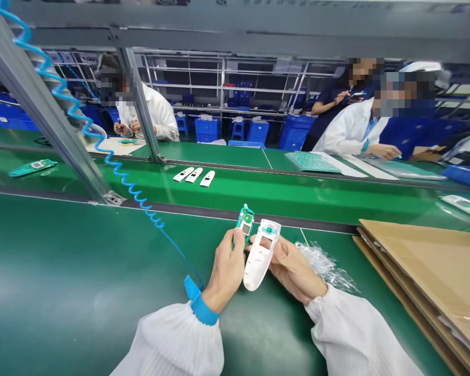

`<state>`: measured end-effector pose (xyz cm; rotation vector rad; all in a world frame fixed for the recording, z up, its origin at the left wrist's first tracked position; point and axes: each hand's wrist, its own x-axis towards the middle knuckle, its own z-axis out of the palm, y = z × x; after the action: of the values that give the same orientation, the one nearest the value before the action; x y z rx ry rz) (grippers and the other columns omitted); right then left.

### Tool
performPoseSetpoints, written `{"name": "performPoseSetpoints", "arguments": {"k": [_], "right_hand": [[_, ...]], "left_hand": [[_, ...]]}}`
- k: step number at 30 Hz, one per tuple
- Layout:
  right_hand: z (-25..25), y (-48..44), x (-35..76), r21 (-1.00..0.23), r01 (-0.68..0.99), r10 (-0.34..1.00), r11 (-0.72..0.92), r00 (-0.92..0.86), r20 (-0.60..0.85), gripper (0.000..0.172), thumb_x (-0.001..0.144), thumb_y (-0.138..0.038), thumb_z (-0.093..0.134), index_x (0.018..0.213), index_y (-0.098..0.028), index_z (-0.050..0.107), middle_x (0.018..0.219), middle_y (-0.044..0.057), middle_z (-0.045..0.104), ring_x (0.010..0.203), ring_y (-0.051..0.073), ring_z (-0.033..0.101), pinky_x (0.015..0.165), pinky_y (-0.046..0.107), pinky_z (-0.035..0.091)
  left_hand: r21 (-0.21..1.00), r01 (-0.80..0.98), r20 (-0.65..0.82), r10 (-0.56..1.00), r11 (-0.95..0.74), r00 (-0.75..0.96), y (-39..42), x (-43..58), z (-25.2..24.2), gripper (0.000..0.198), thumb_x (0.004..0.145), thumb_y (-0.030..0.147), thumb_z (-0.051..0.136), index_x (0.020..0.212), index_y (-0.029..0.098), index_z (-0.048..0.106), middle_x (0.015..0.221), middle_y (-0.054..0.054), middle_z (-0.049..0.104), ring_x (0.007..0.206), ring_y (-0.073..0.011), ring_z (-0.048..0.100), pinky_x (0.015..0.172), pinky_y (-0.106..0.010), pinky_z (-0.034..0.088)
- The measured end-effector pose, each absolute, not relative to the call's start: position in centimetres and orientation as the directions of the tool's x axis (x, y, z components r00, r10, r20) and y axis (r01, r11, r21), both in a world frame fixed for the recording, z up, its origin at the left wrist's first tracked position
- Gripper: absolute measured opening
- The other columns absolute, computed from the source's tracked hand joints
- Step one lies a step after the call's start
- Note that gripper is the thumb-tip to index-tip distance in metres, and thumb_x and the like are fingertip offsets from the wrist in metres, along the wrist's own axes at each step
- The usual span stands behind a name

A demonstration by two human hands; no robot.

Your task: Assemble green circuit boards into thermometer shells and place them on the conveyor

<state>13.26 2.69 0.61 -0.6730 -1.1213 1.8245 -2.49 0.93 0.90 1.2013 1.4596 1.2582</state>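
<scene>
- Left hand [227, 269] closed in a pinch on the green circuit board [245, 221], frame centre
- Right hand [292, 267] wraps the white shell [259, 257]
- Circuit board beside shell, not yet seated

Green workbench [62, 271], green conveyor belt [297, 196], grey metal frame [43, 109], blue crates [207, 129] below distant shelving racks [203, 78]
</scene>
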Motion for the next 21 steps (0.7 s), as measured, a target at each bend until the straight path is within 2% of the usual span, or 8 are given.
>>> {"name": "performPoseSetpoints", "arguments": {"k": [2,4,6,8,11,17,21], "right_hand": [[0.4,2.6,13.5,-0.890,-0.401,0.899,-0.215,-0.438,-0.020,0.043,0.084,-0.052,0.075,0.118,-0.028,0.067,0.134,0.009,0.067,0.121,0.026,0.065,0.105,0.044,0.050],[0.2,2.6,13.7,-0.890,-0.414,0.923,-0.192,-0.385,-0.020,0.041,0.085,-0.050,0.074,0.119,-0.028,0.067,0.135,0.009,0.066,0.122,0.026,0.064,0.106,0.045,0.049],[0.0,2.7,13.8,-0.892,-0.424,0.944,-0.156,-0.330,-0.009,0.045,0.086,-0.050,0.074,0.123,-0.028,0.064,0.134,0.009,0.067,0.121,0.025,0.064,0.107,0.045,0.049],[-0.2,2.8,13.7,-0.895,-0.427,0.961,-0.125,-0.278,-0.002,0.048,0.085,-0.049,0.075,0.126,-0.027,0.062,0.129,0.009,0.070,0.118,0.024,0.066,0.107,0.045,0.048],[-0.3,2.6,13.4,-0.897,-0.427,0.975,-0.114,-0.223,-0.018,0.049,0.082,-0.049,0.078,0.122,-0.025,0.063,0.117,0.008,0.074,0.109,0.023,0.070,0.106,0.045,0.049],[-0.6,2.4,13.2,-0.892,-0.436,0.977,-0.117,-0.214,-0.024,0.051,0.078,-0.050,0.081,0.118,-0.024,0.064,0.115,0.008,0.074,0.109,0.024,0.069,0.104,0.045,0.051],[-0.8,2.5,13.3,-0.907,-0.409,0.981,-0.100,-0.191,-0.022,0.053,0.075,-0.049,0.084,0.116,-0.022,0.065,0.116,0.009,0.074,0.110,0.025,0.069,0.108,0.047,0.048]], "left_hand": [[0.986,0.163,0.011,0.982,0.020,-0.187,1.0,-2.6,1.0,0.056,0.101,0.063,0.030,0.098,0.021,0.066,0.085,-0.004,0.069,0.071,-0.0172,0.059,0.066,-0.029,0.043],[0.980,0.197,0.052,0.985,-0.019,-0.162,0.8,-2.6,1.3,0.050,0.102,0.058,0.034,0.110,0.022,0.067,0.089,-0.003,0.071,0.069,-0.0163,0.060,0.065,-0.029,0.044],[0.964,0.248,0.126,0.984,-0.091,-0.129,0.4,-2.5,1.6,0.041,0.101,0.051,0.043,0.123,0.025,0.065,0.105,-0.004,0.074,0.083,-0.0179,0.066,0.075,-0.030,0.049],[0.931,0.322,0.214,0.971,-0.172,-0.102,0.0,-2.2,1.7,0.038,0.098,0.044,0.054,0.128,0.025,0.064,0.121,-0.005,0.071,0.105,-0.0210,0.066,0.091,-0.032,0.049],[0.887,0.395,0.287,0.956,-0.240,-0.063,-0.3,-1.9,1.6,0.037,0.092,0.039,0.064,0.126,0.024,0.067,0.126,-0.006,0.071,0.114,-0.0235,0.064,0.100,-0.035,0.047],[0.929,0.317,0.217,0.975,-0.192,-0.043,-0.4,-2.0,1.9,0.038,0.090,0.039,0.067,0.125,0.027,0.071,0.126,-0.006,0.072,0.118,-0.0261,0.065,0.103,-0.038,0.048],[0.967,0.239,0.109,0.992,-0.093,-0.055,-0.1,-2.1,1.6,0.041,0.087,0.044,0.070,0.125,0.026,0.073,0.127,-0.005,0.073,0.120,-0.0267,0.066,0.107,-0.040,0.048]]}}
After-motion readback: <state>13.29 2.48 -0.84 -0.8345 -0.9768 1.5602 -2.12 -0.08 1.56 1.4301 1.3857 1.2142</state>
